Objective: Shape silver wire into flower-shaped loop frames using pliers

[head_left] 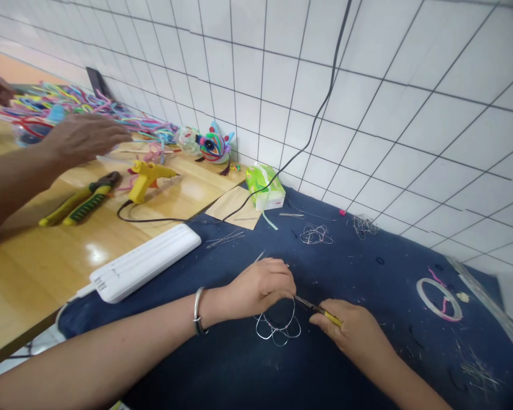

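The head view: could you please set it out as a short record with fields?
Left hand: pinches wire ring with petal-like loops
Right hand: holds yellow-handled pliers, tips beside left hand
Beneath: dark blue cloth
Wooden table: yellow glue gun, green-handled pliers
By wall: green-and-white packet
Other person's hand: above wooden table

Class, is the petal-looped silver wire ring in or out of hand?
In: the left hand pinches the ring near its top.

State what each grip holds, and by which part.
Left grip: the looped wire frame, by its ring's upper part. Right grip: the pliers, by the yellow handles.
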### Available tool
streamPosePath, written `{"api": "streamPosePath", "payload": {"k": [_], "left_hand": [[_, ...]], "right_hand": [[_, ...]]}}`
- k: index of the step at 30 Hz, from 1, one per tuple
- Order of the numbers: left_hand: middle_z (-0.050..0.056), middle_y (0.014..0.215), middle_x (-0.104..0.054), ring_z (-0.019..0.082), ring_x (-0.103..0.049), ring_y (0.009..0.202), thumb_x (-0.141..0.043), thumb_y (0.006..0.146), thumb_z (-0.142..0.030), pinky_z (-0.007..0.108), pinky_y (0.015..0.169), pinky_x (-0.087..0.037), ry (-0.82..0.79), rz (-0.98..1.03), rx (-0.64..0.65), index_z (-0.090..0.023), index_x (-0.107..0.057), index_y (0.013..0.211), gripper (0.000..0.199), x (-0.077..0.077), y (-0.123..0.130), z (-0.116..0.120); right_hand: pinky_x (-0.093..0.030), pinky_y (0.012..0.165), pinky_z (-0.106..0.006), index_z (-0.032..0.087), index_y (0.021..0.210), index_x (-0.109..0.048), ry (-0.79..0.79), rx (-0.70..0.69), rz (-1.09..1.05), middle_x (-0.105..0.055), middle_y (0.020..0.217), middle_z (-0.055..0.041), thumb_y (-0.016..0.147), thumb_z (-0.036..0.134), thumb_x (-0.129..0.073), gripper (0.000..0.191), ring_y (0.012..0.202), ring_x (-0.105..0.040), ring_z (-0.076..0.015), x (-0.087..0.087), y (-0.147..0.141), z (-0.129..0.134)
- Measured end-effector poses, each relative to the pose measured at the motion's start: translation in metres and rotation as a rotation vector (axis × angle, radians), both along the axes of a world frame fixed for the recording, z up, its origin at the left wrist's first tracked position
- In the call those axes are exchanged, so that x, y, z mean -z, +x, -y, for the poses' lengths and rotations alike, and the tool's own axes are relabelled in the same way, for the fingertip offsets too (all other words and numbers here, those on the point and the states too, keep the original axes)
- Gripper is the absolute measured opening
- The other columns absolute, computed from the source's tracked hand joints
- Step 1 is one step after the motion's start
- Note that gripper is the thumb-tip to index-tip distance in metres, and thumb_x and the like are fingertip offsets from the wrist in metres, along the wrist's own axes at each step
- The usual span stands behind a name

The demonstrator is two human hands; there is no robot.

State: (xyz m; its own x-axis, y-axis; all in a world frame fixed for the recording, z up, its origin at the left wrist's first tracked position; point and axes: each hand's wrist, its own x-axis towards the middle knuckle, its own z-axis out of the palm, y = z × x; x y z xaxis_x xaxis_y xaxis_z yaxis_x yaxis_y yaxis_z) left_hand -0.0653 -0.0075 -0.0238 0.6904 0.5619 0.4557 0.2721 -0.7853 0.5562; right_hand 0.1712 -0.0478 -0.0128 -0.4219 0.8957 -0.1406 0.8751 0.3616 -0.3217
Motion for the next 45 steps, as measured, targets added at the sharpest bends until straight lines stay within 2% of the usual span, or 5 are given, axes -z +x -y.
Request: {"api": "streamPosePath", "payload": {"k": [7, 12, 15, 29, 45], "left_hand": [[0.005, 0.089, -0.061, 0.014, -0.054, 0.081, -0.039, 0.081, -0.004, 0.028, 0.073, -0.042, 0.205, -0.043, -0.044, -0.016, -0.057, 0.089, 0.024, 0.003, -0.001, 0.006], [0.005, 0.090, -0.063, 0.016, -0.054, 0.085, -0.039, 0.084, -0.007, 0.031, 0.077, -0.040, 0.332, -0.061, -0.011, -0.019, -0.056, 0.096, 0.024, 0.000, -0.004, 0.010], [0.005, 0.091, -0.063, 0.016, -0.055, 0.084, -0.041, 0.084, -0.007, 0.031, 0.076, -0.040, 0.320, -0.032, -0.054, -0.020, -0.057, 0.096, 0.024, 0.002, -0.004, 0.010], [0.003, 0.079, -0.061, 0.011, -0.056, 0.075, -0.050, 0.083, -0.012, 0.024, 0.070, -0.045, -0.246, 0.271, -0.201, -0.015, -0.059, 0.080, 0.010, 0.004, 0.001, 0.005], [-0.001, 0.066, -0.055, 0.008, -0.051, 0.060, -0.057, 0.081, -0.024, 0.022, 0.059, -0.041, -0.799, 0.431, -0.060, -0.011, -0.056, 0.078, 0.013, 0.004, 0.005, 0.004]], "right_hand": [[-0.035, 0.052, -0.020, 0.021, 0.066, -0.053, 0.052, -0.005, -0.023, -0.056, 0.063, 0.0025, 0.085, 0.052, -0.042, 0.037, 0.056, -0.052, -0.0111, -0.002, -0.001, 0.002], [-0.036, 0.059, -0.025, 0.021, 0.078, -0.060, 0.420, -0.058, 0.022, -0.056, 0.068, -0.0012, 0.086, 0.045, -0.045, 0.029, 0.065, -0.053, -0.0142, 0.000, 0.002, 0.010], [-0.034, 0.061, -0.027, 0.021, 0.082, -0.060, 0.601, -0.084, 0.108, -0.055, 0.069, -0.0029, 0.085, 0.042, -0.047, 0.025, 0.067, -0.050, -0.0159, -0.005, 0.003, 0.011], [-0.037, 0.069, -0.032, 0.017, 0.094, -0.059, 0.721, -0.092, 0.146, -0.053, 0.078, -0.0069, 0.082, 0.045, -0.050, 0.031, 0.074, -0.045, -0.0192, -0.002, 0.010, 0.003], [-0.039, 0.071, -0.037, 0.017, 0.100, -0.059, 1.024, -0.214, 0.248, -0.058, 0.087, -0.0104, 0.076, 0.041, -0.060, 0.034, 0.084, -0.050, -0.0243, -0.004, 0.013, 0.004]]}}
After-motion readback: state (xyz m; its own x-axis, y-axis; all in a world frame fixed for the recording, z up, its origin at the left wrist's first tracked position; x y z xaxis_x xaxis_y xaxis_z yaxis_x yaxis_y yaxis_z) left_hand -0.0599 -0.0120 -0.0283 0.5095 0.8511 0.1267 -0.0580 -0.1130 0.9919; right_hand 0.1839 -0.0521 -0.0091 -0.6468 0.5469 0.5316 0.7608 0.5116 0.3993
